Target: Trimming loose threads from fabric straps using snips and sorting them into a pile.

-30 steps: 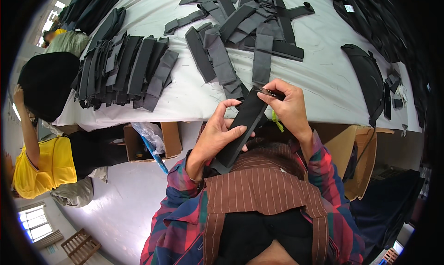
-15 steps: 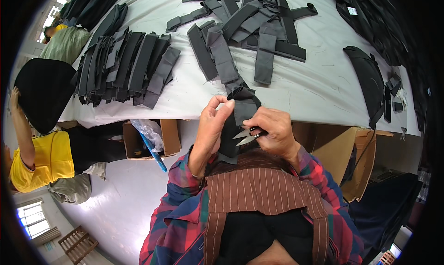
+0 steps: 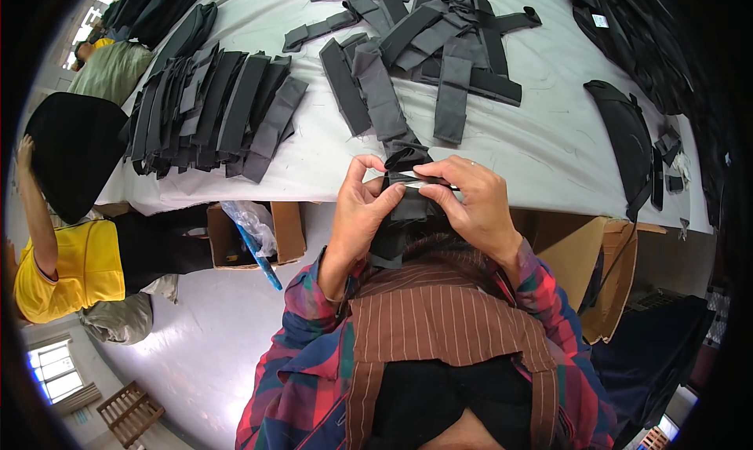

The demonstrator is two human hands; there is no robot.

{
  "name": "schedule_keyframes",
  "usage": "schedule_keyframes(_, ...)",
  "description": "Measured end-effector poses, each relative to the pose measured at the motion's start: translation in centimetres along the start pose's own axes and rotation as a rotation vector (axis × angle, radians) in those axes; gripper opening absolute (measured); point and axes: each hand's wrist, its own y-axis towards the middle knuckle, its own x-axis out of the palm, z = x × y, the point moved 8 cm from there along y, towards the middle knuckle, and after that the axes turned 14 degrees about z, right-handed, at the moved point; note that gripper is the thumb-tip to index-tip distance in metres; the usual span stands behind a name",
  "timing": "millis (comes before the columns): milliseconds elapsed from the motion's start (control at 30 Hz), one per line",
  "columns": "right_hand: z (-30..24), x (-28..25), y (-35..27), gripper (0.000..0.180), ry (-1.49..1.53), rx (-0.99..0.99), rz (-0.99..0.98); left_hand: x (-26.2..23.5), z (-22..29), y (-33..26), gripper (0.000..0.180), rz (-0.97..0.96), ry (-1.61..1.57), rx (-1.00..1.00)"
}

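Hands both grasping dark fabric strap at counter edge, near chest: left hand pinches its left side, right hand holds strap w/ small metal tool. Strap piles behind.

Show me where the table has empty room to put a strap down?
Bare white table cloth lies between the loose heap of grey fabric straps and the black curved panel. A smaller patch sits right of the overlapping row of dark straps. Both piles are crowded.
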Motion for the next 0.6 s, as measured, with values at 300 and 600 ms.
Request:
schedule_keyframes(300, -0.7, 0.8, 0.4, 0.009, -0.155, -0.113, 0.013, -0.1, 0.0, 0.0, 0.032, -0.011, 0.074, 0.046)
schedule_keyframes(600, 0.5, 1.1, 0.1, 0.008, -0.059, -0.009, 0.012, -0.1, 0.2, 0.0, 0.032, -0.011, 0.072, 0.054)
